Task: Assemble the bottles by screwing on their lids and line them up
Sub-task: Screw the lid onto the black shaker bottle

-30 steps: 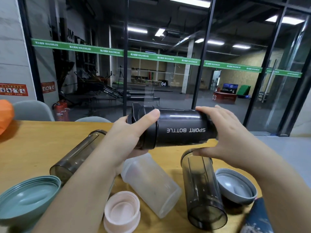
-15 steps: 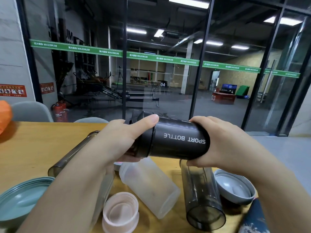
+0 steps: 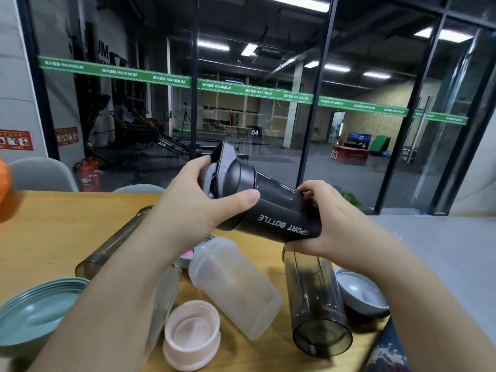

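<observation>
As hands grip — black bottle between, tilted

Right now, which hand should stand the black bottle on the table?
Right hand, probably: it wraps the black bottle body near its base. The left hand grips only the lid.

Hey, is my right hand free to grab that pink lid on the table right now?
Probably not yet. The right hand is gripping the base of the black sport bottle, so it is occupied. The pink lid itself lies uncovered on the table, so once the bottle is set down the way looks free.
</observation>
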The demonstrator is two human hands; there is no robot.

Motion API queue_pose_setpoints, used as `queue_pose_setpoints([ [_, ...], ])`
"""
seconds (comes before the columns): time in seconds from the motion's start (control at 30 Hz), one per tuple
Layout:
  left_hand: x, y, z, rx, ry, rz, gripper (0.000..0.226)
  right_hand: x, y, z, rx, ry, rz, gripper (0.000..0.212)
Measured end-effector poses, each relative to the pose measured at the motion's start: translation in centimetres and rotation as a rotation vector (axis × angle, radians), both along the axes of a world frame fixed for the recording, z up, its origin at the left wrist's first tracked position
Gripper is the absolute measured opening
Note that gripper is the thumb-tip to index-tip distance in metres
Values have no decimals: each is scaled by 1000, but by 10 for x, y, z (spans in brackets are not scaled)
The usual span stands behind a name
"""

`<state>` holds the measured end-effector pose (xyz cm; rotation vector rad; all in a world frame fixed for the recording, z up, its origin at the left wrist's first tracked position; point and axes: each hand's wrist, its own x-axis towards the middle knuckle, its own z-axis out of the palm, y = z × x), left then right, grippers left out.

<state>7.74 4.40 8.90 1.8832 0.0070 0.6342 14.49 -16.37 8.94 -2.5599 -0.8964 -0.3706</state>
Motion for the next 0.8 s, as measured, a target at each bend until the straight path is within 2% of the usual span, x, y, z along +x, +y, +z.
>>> queue_pose_setpoints([
  [0.07,-3,2,2,77,-10,-4,96,0,1,1,12,32,20,81],
  [0.17,-7,4,3,222,16,-9,114,-6,3,3,34,46,56,89],
  [0.27,-10,3,3,314,16,-42,116,-13,5,4,61,40,103,91],
  [0.53,-2,-4,-4,323,-36,-149,114,-20,20,6,78,5,150,92],
  [0.7,1,-7,-4,309,-76,-112,118,-12,25,15,116,-51,177,84],
  [0.8,2,-5,-3,295,-26,-70,122,-2,30,20,158,-67,180,86],
])
